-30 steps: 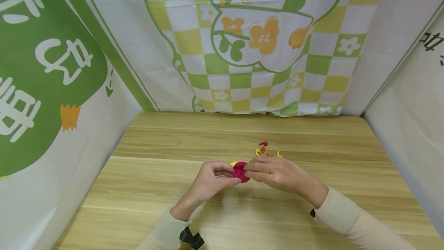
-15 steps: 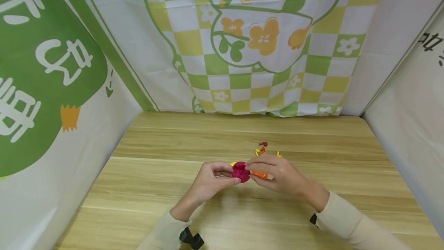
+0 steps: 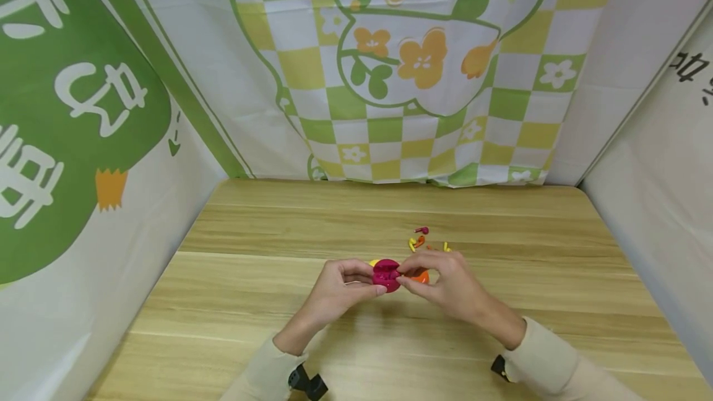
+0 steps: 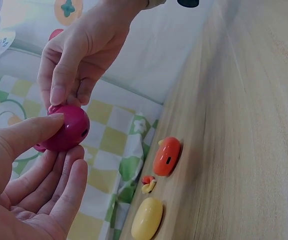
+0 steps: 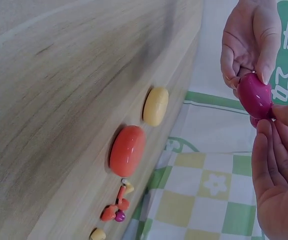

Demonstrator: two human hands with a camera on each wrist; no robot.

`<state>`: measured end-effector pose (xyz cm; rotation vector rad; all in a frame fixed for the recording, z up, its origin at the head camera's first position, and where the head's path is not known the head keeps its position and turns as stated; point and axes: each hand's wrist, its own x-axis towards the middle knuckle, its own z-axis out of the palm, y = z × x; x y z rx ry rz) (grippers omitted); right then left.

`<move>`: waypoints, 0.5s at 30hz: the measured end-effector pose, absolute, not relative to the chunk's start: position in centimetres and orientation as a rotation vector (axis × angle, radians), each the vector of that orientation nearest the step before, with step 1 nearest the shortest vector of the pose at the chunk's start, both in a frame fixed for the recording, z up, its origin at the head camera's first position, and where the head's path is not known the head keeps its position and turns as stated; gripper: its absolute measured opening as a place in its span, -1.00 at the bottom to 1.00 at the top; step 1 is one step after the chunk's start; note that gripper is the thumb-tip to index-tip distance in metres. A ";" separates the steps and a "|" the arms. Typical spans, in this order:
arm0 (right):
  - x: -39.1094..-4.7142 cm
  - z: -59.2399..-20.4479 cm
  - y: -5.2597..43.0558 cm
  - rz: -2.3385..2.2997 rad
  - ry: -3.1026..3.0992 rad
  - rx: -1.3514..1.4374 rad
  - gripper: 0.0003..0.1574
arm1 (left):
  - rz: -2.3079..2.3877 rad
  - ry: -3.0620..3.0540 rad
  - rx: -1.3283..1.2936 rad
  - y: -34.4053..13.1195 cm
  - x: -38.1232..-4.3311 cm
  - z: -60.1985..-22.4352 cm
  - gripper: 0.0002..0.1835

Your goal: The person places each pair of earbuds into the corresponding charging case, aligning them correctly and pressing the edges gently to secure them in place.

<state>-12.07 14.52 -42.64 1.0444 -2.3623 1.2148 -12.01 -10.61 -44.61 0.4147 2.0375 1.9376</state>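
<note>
A magenta egg-shaped case [image 3: 386, 275] is held just above the wooden table [image 3: 356, 215], between both hands. My left hand [image 3: 374, 283] grips it from the left, thumb on top and fingers beneath [image 4: 66, 128]. My right hand [image 3: 402, 275] pinches its right edge with thumb and fingertips [image 5: 254, 95]. An orange case [image 3: 421, 276] lies on the table just behind the right fingers, also in the wrist views [image 4: 167, 156] [image 5: 127, 150]. A yellow case [image 3: 374, 262] lies behind the magenta one [image 4: 147, 218] [image 5: 156, 106].
Several small red, orange and yellow pieces [image 3: 419, 239] lie scattered on the table beyond the right hand [image 5: 114, 210]. Printed cloth walls [image 3: 390, 79] close in the table at the back and both sides. Bare wood stretches around the hands.
My right hand's fingers have drawn in toward the magenta case, uncovering the orange case on the table. The left hand has kept still with the magenta case.
</note>
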 end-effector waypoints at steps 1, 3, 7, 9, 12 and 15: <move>-12.0 -42.6 14.5 1.231 -2.378 1.031 -0.79 | 1.937 2.038 0.415 -10.6 -12.0 -44.6 -0.71; -12.0 -42.4 14.5 1.260 -2.410 1.007 -0.80 | 1.934 2.040 0.414 -10.6 -11.9 -44.6 -0.71; -11.9 -42.2 14.5 1.255 -2.447 0.989 -0.82 | 1.927 2.049 0.412 -10.6 -11.9 -44.5 -0.70; -11.9 -42.1 14.4 1.221 -2.447 0.997 -0.82 | 1.926 2.056 0.413 -10.5 -12.0 -44.6 -0.70; -11.9 -42.1 14.4 1.139 -2.424 1.035 -0.80 | 1.926 2.060 0.409 -10.5 -12.0 -44.6 -0.71; -12.0 -42.1 14.4 1.079 -2.386 1.085 -0.80 | 1.924 2.063 0.407 -10.5 -12.0 -44.6 -0.71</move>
